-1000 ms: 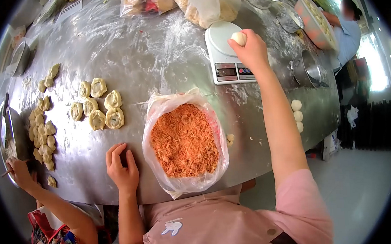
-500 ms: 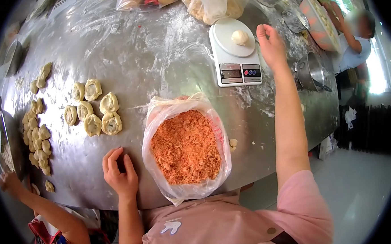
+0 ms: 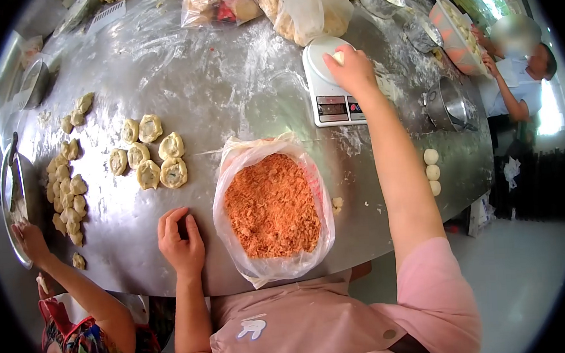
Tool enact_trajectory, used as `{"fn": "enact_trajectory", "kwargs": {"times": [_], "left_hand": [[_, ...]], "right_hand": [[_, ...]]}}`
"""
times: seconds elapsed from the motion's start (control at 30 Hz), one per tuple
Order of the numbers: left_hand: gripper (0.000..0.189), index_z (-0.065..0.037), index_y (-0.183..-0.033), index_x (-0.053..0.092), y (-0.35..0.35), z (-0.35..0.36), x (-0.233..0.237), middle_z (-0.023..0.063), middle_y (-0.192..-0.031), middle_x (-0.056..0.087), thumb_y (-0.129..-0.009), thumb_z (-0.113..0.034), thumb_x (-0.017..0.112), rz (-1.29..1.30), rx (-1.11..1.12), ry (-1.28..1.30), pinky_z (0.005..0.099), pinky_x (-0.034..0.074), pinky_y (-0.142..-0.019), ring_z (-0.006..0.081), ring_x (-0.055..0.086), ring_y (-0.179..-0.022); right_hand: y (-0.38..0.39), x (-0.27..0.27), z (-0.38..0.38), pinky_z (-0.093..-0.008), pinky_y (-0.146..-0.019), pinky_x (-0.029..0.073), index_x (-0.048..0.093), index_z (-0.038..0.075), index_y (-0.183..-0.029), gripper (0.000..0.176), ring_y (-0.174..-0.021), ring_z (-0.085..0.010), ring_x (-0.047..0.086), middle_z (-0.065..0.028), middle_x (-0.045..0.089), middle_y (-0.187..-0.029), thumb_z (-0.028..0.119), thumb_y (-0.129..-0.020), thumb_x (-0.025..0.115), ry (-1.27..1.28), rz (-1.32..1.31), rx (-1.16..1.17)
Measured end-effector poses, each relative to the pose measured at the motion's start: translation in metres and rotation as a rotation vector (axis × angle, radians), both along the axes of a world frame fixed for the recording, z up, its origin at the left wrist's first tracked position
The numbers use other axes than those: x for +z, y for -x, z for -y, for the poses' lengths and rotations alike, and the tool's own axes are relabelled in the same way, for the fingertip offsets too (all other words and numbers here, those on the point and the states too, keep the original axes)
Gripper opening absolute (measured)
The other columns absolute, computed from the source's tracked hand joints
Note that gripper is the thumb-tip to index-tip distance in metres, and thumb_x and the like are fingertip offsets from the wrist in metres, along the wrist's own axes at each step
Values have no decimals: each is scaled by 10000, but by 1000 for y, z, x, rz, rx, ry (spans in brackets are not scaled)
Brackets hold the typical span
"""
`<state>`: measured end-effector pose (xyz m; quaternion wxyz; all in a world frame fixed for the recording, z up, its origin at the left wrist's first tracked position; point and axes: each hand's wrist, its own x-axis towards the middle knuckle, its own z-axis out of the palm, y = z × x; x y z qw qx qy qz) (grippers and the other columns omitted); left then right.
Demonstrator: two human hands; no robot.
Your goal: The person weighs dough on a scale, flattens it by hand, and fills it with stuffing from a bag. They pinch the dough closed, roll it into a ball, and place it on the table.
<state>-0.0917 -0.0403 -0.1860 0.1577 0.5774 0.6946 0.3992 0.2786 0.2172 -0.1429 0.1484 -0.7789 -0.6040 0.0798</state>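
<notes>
My right hand (image 3: 355, 72) is over the plate of a white kitchen scale (image 3: 322, 91), its fingers closed on a pale dough ball (image 3: 338, 57). Part of the ball shows beside the fingertips; the hand and wrist cover some of the scale's buttons. My left hand (image 3: 182, 244) rests on the metal table (image 3: 259, 107) holding nothing, thumb and fingers apart. Just right of it stands an open plastic bag (image 3: 328, 229) full of crumbly orange filling (image 3: 271, 206). Several dough balls (image 3: 432, 172) line up to the right of my right forearm.
Several shaped dough pieces (image 3: 146, 152) lie left of centre, more small ones (image 3: 67, 193) further left. A co-worker's hand (image 3: 30, 242) is at a metal pan (image 3: 27, 185). Metal pot (image 3: 449, 105) and orange basin (image 3: 452, 33) stand right, near another person. Plastic bags (image 3: 308, 10) lie behind.
My right hand has moved left from beside the scale and closed on the dough ball. The row of dough balls has come into view beside my forearm. The left hand stays on the table.
</notes>
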Motion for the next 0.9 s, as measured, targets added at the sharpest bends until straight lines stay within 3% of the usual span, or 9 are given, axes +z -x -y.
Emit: {"fn": "enact_trajectory", "kwargs": {"times": [0.1,0.2,0.33,0.37,0.47,0.5,0.67,0.77,0.9], "left_hand": [[100,-21,-945,645,2,2,-3,126,-963,647,-846,-17,634,2,-2,-23,337,500,-733,274,628,-840],[90,-15,-937,644,4,3,-9,127,-967,650,-848,-17,631,-8,-19,-64,346,502,-726,272,625,-824],[85,-25,-926,653,2,5,-10,128,-934,655,-843,-26,635,55,-49,-49,353,500,-716,275,622,-801],[85,-31,-924,657,1,5,-12,128,-923,656,-841,-29,637,39,-62,-65,354,500,-713,276,623,-797],[86,-54,-900,659,4,8,-19,129,-885,661,-817,-43,637,-31,-46,-64,393,500,-726,296,624,-803],[82,-59,-887,649,6,7,-23,130,-882,655,-806,-50,637,-75,-57,-108,412,497,-740,312,619,-816],[75,-68,-867,641,10,15,-9,102,-896,641,-795,-77,659,-62,-36,-192,400,502,-737,312,616,-836],[80,-71,-866,635,7,15,-16,94,-882,625,-794,-85,667,-73,-40,-198,393,496,-742,301,611,-843],[82,-69,-863,630,9,18,-18,91,-886,620,-792,-89,666,-64,-46,-232,391,490,-747,291,602,-830]], "right_hand": [[5,9,20,-434,-831,502,603,45,-1108,411,-968,-362,634,-194,653,-1036,360,-855,675,-105,-167,13],[-21,1,71,-401,-805,502,599,37,-1098,384,-934,-330,644,-171,672,-963,335,-864,668,-298,-306,58],[-42,22,201,-302,-812,474,599,55,-1114,318,-902,-145,593,-71,646,-951,266,-885,667,-158,-507,-275],[-74,-13,232,-308,-833,475,603,52,-1137,335,-913,-162,596,-88,652,-984,266,-887,664,-299,-332,-184],[-100,-6,309,-358,-929,469,621,36,-1150,418,-1037,-268,614,-155,653,-1104,315,-850,700,-89,-107,-462],[-144,-40,335,-376,-909,483,628,37,-1153,432,-1017,-279,628,-164,665,-1098,334,-849,706,-139,77,-491],[-240,-79,382,-464,-833,499,631,13,-1108,514,-979,-388,621,-211,658,-1059,482,-904,588,-99,300,-548],[-244,-102,363,-473,-825,497,631,12,-1077,559,-965,-405,615,-209,658,-1040,536,-907,541,-37,393,-588],[-288,-111,348,-465,-903,481,617,32,-1175,657,-1036,-389,618,-192,673,-1097,612,-870,556,97,166,-575]]}}
